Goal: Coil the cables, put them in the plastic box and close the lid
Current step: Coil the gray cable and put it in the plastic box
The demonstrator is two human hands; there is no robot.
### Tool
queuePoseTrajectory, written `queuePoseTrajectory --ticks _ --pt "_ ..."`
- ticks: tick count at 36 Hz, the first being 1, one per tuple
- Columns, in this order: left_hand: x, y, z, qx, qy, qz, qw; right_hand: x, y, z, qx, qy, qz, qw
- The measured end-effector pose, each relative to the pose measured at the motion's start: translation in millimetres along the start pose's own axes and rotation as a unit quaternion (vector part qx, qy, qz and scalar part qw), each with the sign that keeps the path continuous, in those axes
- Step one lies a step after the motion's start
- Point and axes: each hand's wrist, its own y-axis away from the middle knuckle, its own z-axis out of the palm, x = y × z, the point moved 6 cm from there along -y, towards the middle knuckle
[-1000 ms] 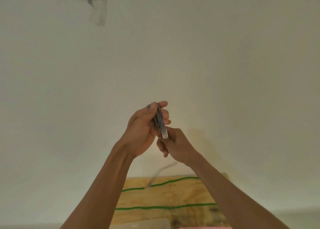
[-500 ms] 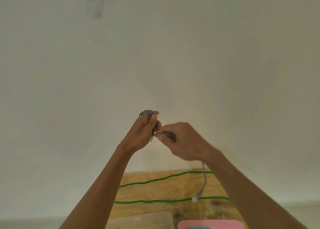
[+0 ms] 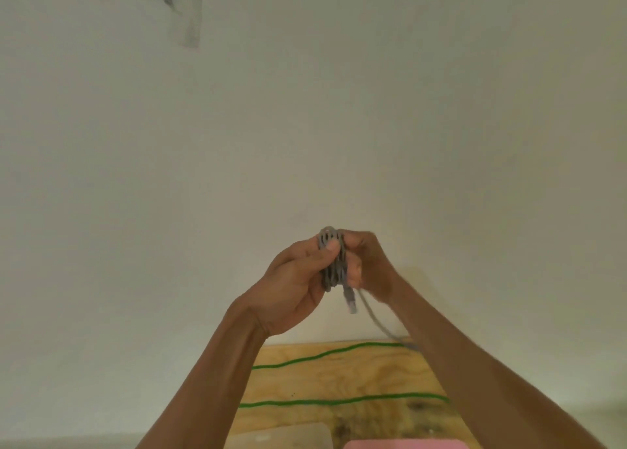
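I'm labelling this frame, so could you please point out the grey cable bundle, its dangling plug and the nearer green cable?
grey cable bundle (image 3: pixel 334 262), head view, middle of the coiled loops.
plug (image 3: pixel 351 302), head view, its hanging body.
nearer green cable (image 3: pixel 339 401), head view, middle of its run across the board.

Cable coil between hands, above board.

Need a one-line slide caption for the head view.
Both hands, left hand and right hand, grip a grey cable coil above a plywood table crossed by a green cable.
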Motion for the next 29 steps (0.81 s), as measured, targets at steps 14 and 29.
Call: queuePoseTrajectory --ticks 14,29 --pt "21.6 -16.1 -63.8 0.152 -0.349 0.011 0.925 -18.6 48.0 29.9 -0.029 0.246 -0.001 0.969" --pt "-1.1 6.3 -1.3 0.056 -0.142 -0.028 0.988 -56.7 -24.5 -33.3 -0.048 0.008 -0.016 0.999"
